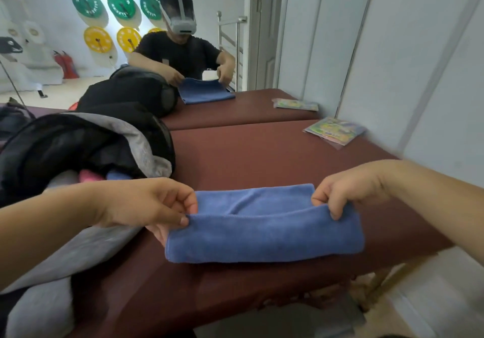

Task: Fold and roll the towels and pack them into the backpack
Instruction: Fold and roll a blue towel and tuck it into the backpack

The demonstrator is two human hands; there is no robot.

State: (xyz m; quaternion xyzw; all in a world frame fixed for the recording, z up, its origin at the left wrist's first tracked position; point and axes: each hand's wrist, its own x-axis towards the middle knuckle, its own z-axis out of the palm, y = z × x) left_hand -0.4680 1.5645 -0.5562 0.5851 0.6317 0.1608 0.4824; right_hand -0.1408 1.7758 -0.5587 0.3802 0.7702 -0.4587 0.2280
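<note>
Here, left fingers (187,201), right fingers (336,208) tight on towel (264,235).

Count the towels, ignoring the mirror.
3. A blue towel on the table, pinched by left hand and right hand; a pink roll and a blue roll inside the backpack. Grey cloth beside them may be another; more may be hidden.

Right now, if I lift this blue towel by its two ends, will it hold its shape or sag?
The blue towel would probably sag in the middle: its cloth creases and drapes softly between the left hand and right hand pinching its edge. Its fuzzy pile suggests it won't slip easily. It looks thin, so likely light.
</note>
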